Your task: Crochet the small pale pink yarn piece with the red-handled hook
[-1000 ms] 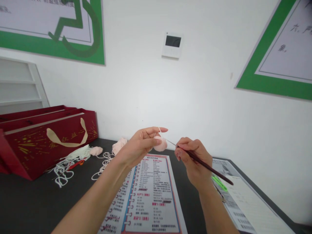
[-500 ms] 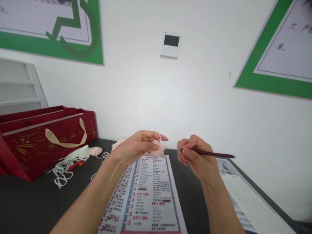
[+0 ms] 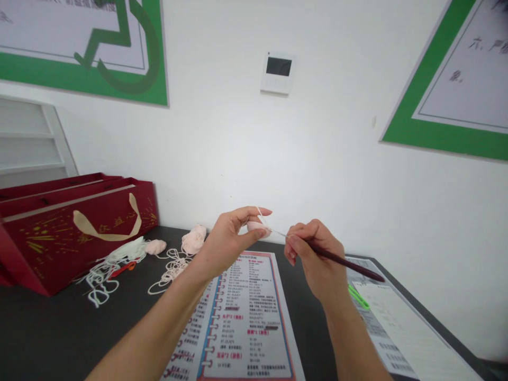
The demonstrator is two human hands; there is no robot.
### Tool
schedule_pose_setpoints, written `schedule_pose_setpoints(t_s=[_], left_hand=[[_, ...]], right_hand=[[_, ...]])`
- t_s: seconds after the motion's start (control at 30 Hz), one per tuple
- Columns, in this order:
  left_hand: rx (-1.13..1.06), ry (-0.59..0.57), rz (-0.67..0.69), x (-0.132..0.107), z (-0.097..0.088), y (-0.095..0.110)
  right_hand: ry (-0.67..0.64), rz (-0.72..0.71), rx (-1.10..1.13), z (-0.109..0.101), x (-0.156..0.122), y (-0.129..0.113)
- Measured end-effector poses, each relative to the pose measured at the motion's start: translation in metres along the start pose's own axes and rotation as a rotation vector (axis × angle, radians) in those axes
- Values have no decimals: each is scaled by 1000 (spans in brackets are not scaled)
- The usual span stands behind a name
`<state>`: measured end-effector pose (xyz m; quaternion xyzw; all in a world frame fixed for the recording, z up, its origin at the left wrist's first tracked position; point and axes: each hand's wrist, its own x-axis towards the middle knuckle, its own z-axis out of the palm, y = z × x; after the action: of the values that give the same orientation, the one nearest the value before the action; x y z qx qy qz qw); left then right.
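My left hand (image 3: pixel 234 233) pinches a small pale pink crochet piece (image 3: pixel 254 226) between thumb and fingers. A strand of pale yarn (image 3: pixel 261 214) runs over its raised index finger. My right hand (image 3: pixel 313 248) is closed round a crochet hook (image 3: pixel 349 264) with a dark red handle, held much like a pen. The hook's thin metal shaft points left, and its tip meets the crochet piece by my left thumb. Below both hands lies a printed pattern sheet (image 3: pixel 254 301) with a spiral-notebook design.
Red gift bags (image 3: pixel 79 227) stand at the left. Near them lie white yarn (image 3: pixel 107 270), an orange-red tool (image 3: pixel 123 269), a small pink ball (image 3: pixel 155 246) and a pink yarn ball (image 3: pixel 193 239). At the right are papers (image 3: pixel 413 323) and a bright green clip-like item (image 3: pixel 358 296).
The hook has tilted, its handle end lower, and its tip now reaches the crochet piece. My left hand has turned slightly. Both forearms have shifted, uncovering the pink yarn ball and the green item.
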<state>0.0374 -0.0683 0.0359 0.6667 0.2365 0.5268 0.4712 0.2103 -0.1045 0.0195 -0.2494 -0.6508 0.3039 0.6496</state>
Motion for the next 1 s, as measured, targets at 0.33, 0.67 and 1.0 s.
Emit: schedule_pose_setpoints(t_s=[0.33, 0.67, 1.0], left_hand=[[217, 108, 125, -4, 7, -3], [20, 27, 2, -4, 13, -4], [-355, 49, -144, 1, 19, -9]], right_hand=[[98, -39, -324, 10, -10, -8], [-30, -451, -637, 10, -4, 15], [-6, -806, -905, 9, 2, 24]])
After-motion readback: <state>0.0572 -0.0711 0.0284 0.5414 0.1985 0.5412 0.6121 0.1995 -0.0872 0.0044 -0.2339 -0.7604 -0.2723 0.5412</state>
